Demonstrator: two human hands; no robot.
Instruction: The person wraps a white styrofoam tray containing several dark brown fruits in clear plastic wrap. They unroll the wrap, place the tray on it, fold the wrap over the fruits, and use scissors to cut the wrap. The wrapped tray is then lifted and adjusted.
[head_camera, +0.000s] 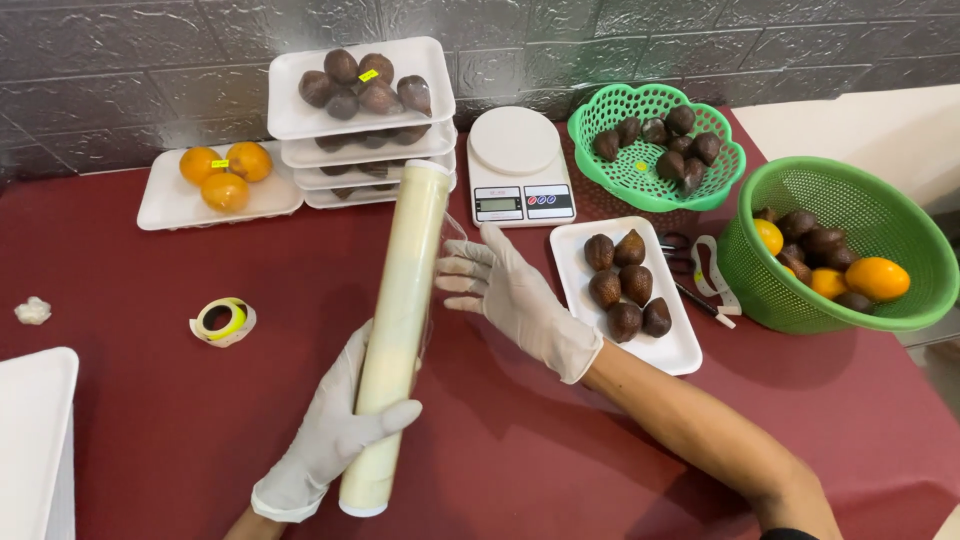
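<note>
Head view, single frame. Both hands gloved in white.

Left hand (335, 425): wrapped around the lower part of a long roll of cling film (398, 330), thumb across the front. The roll is pale cream, lies tilted on the dark red worktop (150, 420), its near end toward the person and its far end just in front of the stacked trays.

Right hand (515, 295): fingers spread and apart, not closed on anything solid. Fingertips lie just beside the upper part of the roll, where a thin clear sheet of film (448, 235) seems to come off it; contact with the sheet cannot be told.

Packages and labels:
- Stack of white foam trays (360, 120) at rear centre, brown scaly fruit on top, one small yellow sticker (368, 75) on a fruit.
- White tray with three oranges (215, 185) to its left, small yellow stickers on them.
- Roll of yellow labels (223, 320) on the worktop, left of the cling film.
- White kitchen scale (518, 165) right of the stack.
- White tray with six brown fruit (625, 290) just right of the right hand.
- Small green basket (655, 145) of brown fruit behind it.
- Large green basket (840, 245) at right, brown fruit and oranges mixed.
- Scissors and tape measure (700, 270) between tray and large basket.
</note>
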